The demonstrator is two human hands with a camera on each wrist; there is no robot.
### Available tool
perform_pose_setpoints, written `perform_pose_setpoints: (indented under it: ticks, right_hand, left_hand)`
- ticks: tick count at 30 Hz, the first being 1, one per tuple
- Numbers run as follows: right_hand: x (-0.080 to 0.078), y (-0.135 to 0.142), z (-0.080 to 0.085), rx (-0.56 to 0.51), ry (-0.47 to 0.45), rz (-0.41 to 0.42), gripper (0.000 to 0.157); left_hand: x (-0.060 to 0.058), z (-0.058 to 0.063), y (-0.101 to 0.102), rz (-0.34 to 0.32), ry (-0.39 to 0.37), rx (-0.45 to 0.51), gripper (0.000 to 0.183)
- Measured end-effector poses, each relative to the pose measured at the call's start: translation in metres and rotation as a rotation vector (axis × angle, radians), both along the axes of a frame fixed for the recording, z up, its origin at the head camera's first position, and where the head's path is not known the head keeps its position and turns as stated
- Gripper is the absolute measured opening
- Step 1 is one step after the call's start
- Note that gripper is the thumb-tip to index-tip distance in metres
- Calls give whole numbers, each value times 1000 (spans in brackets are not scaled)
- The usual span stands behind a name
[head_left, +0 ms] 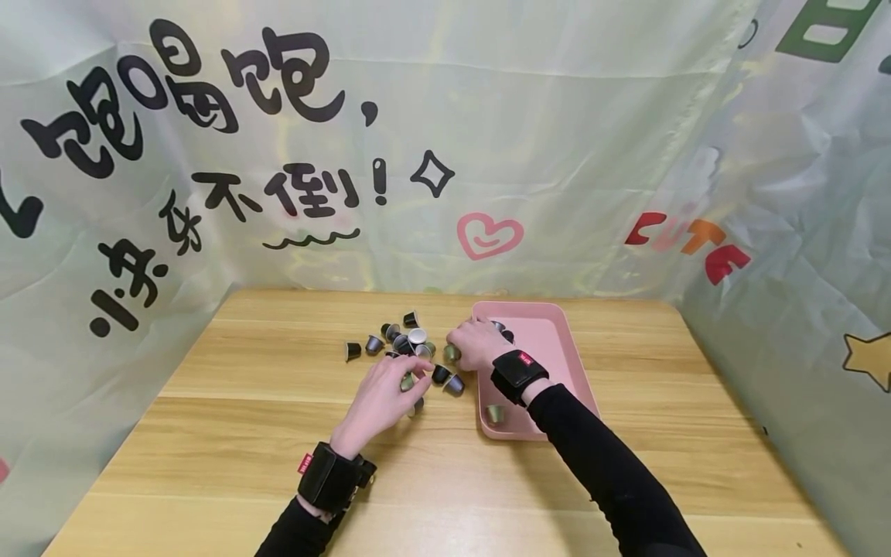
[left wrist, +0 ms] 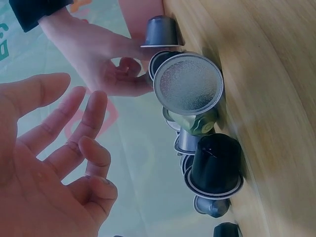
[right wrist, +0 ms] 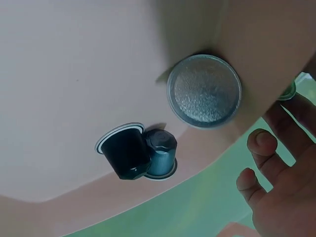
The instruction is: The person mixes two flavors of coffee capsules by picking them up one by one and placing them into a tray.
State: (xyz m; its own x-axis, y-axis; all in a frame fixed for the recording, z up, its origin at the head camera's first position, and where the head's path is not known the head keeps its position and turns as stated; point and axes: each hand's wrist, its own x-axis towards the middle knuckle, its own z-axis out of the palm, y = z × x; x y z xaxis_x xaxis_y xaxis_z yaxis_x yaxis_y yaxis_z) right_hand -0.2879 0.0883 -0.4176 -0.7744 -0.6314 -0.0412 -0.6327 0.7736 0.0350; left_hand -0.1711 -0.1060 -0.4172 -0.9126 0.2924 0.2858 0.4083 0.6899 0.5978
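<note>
My right hand (head_left: 479,344) is over the left edge of a pink tray (head_left: 581,371) and pinches a green coffee capsule (head_left: 452,353) at its fingertips. Only a sliver of that capsule (right wrist: 289,93) appears in the right wrist view. Beside the loose capsules, my left hand (head_left: 383,394) hovers with relaxed, slightly bent fingers and nothing in them. Beneath it, a green capsule (head_left: 407,381) is partly hidden. A black capsule (left wrist: 216,165) and a capsule with its silver lid (left wrist: 188,84) facing the camera stand out in the left wrist view.
Several black, grey and green capsules (head_left: 373,344) lie scattered on the wooden table (head_left: 278,418). Inside the tray are a green capsule (head_left: 495,414), a black one (right wrist: 126,153) and a blue-grey one (right wrist: 161,154). A printed cloth (head_left: 557,155) hangs behind the table.
</note>
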Motion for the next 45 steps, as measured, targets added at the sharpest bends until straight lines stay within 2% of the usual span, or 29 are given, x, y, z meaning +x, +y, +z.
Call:
perform_pose_setpoints:
  ticks: [6,13,21,26,30,33,45]
  right_hand:
    - [1,9,6,-95,-5,12,10]
    - [8,18,24,-243,-65,8,22]
    - [11,33,36,-363,-71,-26,17]
    - [9,49,39,-360,-41,-58,21]
    - [8,62,41,-349,-23,-71,30]
    - [6,73,40,-353,-9,-114,32]
    - [-6,102,24,-324,81,-319,19]
  left_hand:
    - [0,0,0,2,-9,-10,21]
    - [0,0,0,12,4,-18,21]
    - [0,0,0,8,-2,-6,21]
    - [0,0,0,7,6,-5,21]
    - [0,-1,0,9,30,-5,20]
    - [1,-1,0,9,40,-10,20]
    - [2,0,0,1,2,3,22]
